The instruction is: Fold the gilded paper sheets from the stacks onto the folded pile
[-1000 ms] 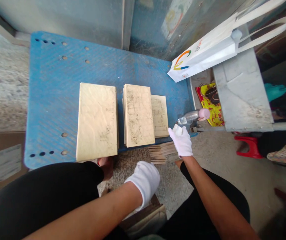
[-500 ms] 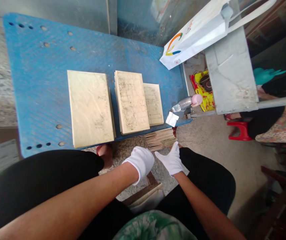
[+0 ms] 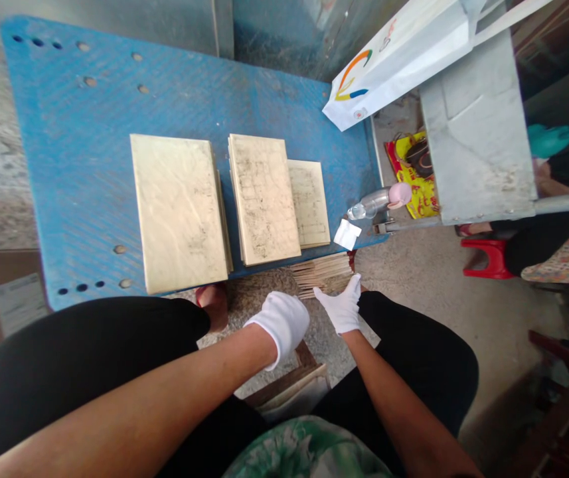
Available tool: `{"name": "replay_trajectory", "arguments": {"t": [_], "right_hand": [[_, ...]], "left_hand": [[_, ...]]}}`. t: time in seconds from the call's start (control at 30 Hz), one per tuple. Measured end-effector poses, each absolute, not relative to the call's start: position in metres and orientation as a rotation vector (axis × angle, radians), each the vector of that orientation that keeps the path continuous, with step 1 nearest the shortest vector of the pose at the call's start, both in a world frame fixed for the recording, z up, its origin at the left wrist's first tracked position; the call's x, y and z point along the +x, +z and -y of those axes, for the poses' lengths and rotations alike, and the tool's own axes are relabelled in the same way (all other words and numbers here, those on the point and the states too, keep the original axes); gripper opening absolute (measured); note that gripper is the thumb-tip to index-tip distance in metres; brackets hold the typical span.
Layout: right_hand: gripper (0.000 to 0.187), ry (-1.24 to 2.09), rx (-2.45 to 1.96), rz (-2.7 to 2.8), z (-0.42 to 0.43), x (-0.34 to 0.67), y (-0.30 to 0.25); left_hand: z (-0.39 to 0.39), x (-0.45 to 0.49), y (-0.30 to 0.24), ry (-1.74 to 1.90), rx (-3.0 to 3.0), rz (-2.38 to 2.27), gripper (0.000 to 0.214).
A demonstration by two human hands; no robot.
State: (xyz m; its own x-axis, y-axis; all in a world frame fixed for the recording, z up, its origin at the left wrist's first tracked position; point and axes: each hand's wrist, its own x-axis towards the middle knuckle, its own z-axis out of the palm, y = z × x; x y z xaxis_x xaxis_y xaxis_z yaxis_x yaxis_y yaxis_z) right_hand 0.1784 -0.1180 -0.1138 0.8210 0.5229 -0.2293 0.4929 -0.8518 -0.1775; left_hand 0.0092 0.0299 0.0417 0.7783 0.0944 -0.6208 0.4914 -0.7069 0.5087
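The right hand is spread open beside the layered stack, below the near edge of the blue table; the left hand is curled, its content I cannot tell. Uneven layers could slide if bumped, and the left knee could push the large pile, which reaches that edge.

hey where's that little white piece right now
In the head view, the white piece lies on the right end of the blue table, near the front edge, below the pink-capped bottle and above the gloved right hand.
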Motion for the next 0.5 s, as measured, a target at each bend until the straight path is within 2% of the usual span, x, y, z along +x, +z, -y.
{"name": "replay_trajectory", "arguments": {"t": [0.23, 0.5], "right_hand": [[0.129, 0.338, -2.965, 0.810, 0.113, 0.175, -0.108], [0.107, 0.246, -2.918, 0.852, 0.112, 0.168, -0.064]], "left_hand": [[-0.025, 0.010, 0.033, -0.741, 2.304, -0.409, 0.026], [-0.032, 0.013, 0.032, -0.726, 2.284, -0.416, 0.025]]}}
